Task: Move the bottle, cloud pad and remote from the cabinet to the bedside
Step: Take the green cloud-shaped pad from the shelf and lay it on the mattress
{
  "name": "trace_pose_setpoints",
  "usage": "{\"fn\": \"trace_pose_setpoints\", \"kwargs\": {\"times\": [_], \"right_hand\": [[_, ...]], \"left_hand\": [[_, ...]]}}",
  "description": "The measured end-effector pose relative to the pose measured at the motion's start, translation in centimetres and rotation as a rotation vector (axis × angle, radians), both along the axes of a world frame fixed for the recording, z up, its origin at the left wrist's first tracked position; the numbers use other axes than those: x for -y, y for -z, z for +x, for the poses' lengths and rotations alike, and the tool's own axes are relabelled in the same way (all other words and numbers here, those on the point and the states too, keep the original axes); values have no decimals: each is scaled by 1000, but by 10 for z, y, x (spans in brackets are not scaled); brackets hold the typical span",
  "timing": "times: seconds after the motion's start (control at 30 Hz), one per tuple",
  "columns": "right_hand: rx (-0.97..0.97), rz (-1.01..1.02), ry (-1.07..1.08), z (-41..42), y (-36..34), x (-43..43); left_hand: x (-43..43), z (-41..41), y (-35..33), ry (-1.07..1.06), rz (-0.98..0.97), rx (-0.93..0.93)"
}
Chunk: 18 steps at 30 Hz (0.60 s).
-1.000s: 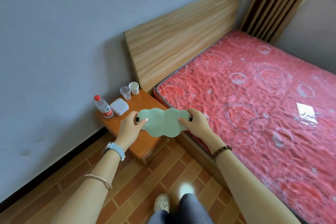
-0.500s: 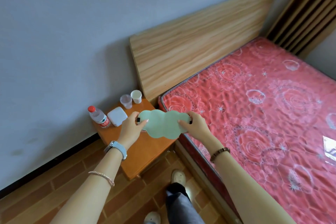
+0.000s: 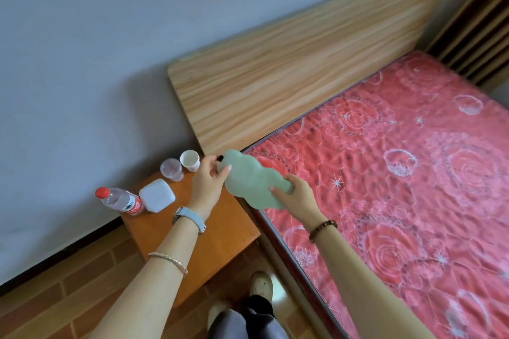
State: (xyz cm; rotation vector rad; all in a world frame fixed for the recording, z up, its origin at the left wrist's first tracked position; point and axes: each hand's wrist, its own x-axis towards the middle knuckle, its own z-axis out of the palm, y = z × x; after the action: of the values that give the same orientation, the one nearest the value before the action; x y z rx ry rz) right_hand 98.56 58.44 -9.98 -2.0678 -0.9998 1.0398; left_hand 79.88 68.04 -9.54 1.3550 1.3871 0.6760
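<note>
- While both hands grip it, the cloud pad sits in the air over the mattress corner, its far end near the headboard, its near end over the bed's edge.
- Left hand: fingers closed on the pad's far end, thumb and fingertips pinching the edge.
- Right hand: fingers curled under and around the pad's near end, thumb on top.
- The pad is pale green, flat, scalloped outline, tilted slightly.
- Bedside table, orange wood, stands just beside the bed, against the wall.
- On the table's far corner: bottle with red cap, leaning in the wide-angle view, touching or just beside a white square box.
- Behind these, a clear plastic cup and a white paper cup side by side.
- Remote: cannot pick it out.
- Watch on left wrist, bead bracelet on right.
</note>
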Motion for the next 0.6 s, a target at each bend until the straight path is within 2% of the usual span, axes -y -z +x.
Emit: {"fn": "trace_pose_setpoints", "kwargs": {"times": [0.13, 0.27, 0.47, 0.6], "right_hand": [[-152, -1, 245, 2, 23, -22], [-254, 16, 394, 1, 43, -40], [-380, -112, 294, 9, 70, -50], [-449, 10, 399, 38, 71, -57]], "left_hand": [[-16, 29, 28, -11, -204, 193], [-23, 50, 58, 74, -322, 232], [-42, 59, 81, 292, -272, 99], [-65, 56, 83, 566, -201, -48]]}}
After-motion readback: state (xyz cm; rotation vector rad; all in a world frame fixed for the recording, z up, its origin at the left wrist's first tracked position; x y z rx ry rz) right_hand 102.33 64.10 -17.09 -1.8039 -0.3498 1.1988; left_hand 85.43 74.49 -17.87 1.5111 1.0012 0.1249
